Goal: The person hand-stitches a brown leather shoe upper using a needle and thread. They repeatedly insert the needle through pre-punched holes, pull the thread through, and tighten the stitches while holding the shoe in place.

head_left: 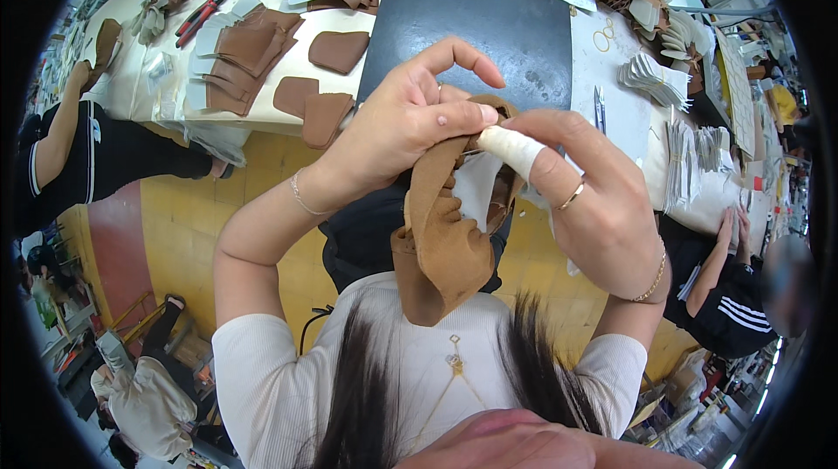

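Note:
A brown suede leather shoe upper (449, 251) hangs in front of my chest, its inner edge puckered into gathers, with pale lining showing inside. My left hand (388, 124) pinches its top edge with the thumb, while the index finger arches away from it. From the other side my right hand (598, 181) closes on the same edge; white tape wraps its thumb. The two thumb tips almost meet there. Whether something small sits between the right fingertips is too hidden to tell.
On the table ahead lies a black mat (471, 24). To its left are brown leather pieces (249, 54) and red-handled pliers (209, 11). Metal tweezers (600, 109) and white stacked pieces (653, 81) lie right. Co-workers stand at both sides.

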Available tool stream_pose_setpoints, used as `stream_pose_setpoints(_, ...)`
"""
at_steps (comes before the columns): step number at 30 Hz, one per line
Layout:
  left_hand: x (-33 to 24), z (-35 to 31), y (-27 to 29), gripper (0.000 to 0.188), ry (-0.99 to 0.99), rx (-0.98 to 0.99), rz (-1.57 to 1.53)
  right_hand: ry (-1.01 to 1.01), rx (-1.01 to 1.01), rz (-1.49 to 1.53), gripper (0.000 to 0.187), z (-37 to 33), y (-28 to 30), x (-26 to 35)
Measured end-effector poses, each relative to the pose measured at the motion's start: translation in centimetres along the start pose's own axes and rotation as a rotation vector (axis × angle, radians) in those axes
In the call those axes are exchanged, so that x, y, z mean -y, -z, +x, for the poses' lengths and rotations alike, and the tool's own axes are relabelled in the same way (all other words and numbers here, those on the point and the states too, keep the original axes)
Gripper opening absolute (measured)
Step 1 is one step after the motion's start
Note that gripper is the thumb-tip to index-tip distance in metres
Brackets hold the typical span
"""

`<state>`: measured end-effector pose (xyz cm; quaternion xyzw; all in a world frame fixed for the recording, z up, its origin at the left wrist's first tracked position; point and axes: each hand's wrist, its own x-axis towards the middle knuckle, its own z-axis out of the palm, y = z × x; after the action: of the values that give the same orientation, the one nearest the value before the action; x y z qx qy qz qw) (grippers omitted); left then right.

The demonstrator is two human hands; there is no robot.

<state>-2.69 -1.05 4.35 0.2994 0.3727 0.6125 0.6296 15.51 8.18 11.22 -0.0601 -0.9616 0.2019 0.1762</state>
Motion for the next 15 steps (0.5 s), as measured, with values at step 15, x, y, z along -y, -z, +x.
stream_pose_setpoints(15, 0.5, 0.0, -1.0, 0.034, 0.006, -0.083, -0.026, 0.133, -0.073, -0.106, 0.028, -0.7, -2.9, -1.4)
